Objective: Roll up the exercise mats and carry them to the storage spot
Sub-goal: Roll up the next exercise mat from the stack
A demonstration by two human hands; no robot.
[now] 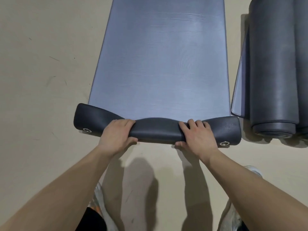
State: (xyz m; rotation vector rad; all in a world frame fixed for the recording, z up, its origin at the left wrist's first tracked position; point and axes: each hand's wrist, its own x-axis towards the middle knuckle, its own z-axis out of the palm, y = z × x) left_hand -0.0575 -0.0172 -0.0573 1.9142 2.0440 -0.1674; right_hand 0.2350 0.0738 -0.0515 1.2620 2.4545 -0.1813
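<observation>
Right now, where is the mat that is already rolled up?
In the head view, the rolled mat lies on the floor at the far right, beside the blue mat.

The mat (163, 55) runs off the top edge, so we cannot see its far end. The rolled mats (273, 72) at the right are cut by the top and right edges; there are perhaps two, but we cannot count them. Our left hand (116, 135) and right hand (198, 137) cover parts of the fold (156, 129), thumbs tucked partly under it. Our shoes (98, 197) lie mostly behind our forearms.
</observation>
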